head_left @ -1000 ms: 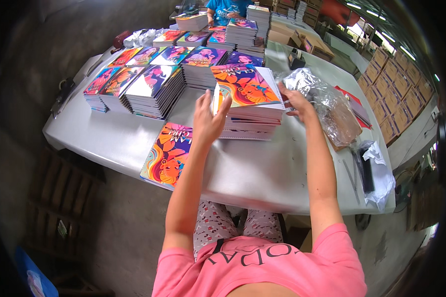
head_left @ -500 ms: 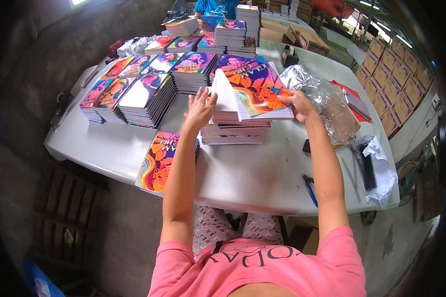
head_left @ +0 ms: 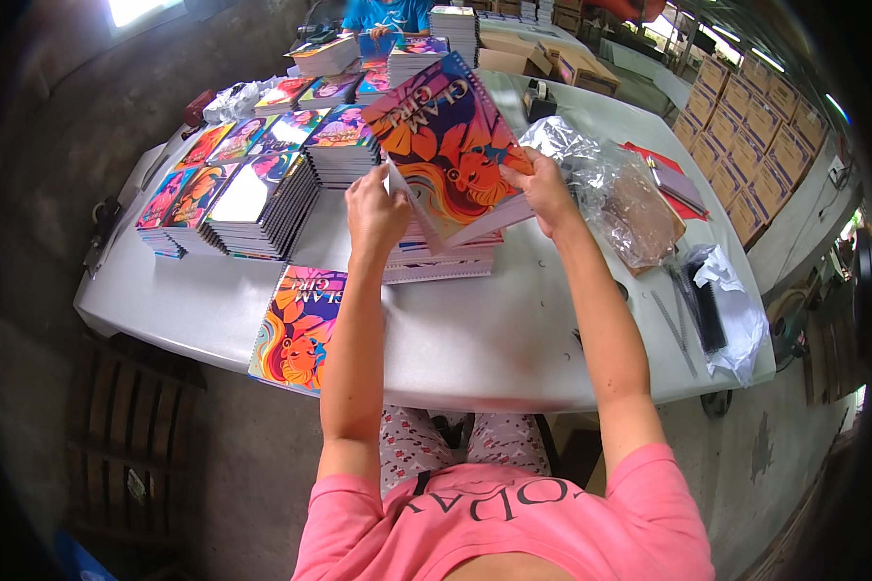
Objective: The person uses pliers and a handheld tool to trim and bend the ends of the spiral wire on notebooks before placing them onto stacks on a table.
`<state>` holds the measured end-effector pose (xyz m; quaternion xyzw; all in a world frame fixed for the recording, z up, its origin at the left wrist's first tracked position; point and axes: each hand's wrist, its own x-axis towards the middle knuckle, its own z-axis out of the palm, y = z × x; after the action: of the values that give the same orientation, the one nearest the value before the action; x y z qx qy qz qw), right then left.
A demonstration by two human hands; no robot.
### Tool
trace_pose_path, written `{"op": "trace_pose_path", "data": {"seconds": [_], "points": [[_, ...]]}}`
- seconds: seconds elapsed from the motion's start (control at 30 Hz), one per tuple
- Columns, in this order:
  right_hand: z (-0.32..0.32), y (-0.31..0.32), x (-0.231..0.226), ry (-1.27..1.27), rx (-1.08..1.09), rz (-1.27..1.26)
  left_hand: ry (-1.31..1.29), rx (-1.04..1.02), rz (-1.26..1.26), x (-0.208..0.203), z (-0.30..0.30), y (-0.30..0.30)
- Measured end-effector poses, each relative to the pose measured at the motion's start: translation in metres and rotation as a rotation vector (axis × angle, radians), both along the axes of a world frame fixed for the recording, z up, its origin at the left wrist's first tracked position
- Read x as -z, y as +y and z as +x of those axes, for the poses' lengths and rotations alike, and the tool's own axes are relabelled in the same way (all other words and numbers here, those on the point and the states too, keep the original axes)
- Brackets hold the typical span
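Lying at about three o'clock from the hands, a crumpled clear plastic bag sags open on the white surface; what it holds cannot be made out through the glare, apart from a brownish patch. Stacked cardboard boxes line the wall at two o'clock, their contents hidden. The spiral notebook is lifted and tilted above a low stack of notebooks at the middle of the surface; its cover is glossy, with purple, orange and yellow cartoon artwork and a wire spiral along its far edge. The right hand grips the notebook's right edge, thumb on the cover. The left hand is half closed, its fingers pinching the lower left corner of the notebook. A single notebook with the same cover lies flat at seven o'clock, overhanging the near edge. More stacks with varied covers stand at ten and eleven o'clock.
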<state>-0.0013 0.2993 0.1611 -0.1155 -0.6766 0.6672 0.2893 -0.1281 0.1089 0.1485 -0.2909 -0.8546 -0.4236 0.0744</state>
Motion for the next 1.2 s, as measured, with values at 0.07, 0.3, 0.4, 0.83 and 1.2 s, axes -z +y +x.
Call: {"op": "trace_pose_path", "data": {"seconds": [0.07,0.3,0.4,0.83,1.2], "points": [[0.008,0.000,0.000,0.000,0.059,0.007,-0.152,0.011,0.198,-0.018,0.006,-0.004],[0.001,0.018,0.016,0.274,-0.130,-0.303,-0.140,0.089,0.355,-0.010,-0.019,-0.002],[0.001,0.008,0.014,0.281,-0.126,-0.375,-0.086,0.040,0.289,-0.005,-0.017,-0.004],[0.027,0.007,0.011,0.366,-0.329,-0.534,-1.076,1.134,0.770,-0.037,0.018,-0.025],[0.037,-0.011,0.008,0.384,-0.415,-0.558,-1.061,1.139,0.987,-0.033,0.040,-0.024]]}}
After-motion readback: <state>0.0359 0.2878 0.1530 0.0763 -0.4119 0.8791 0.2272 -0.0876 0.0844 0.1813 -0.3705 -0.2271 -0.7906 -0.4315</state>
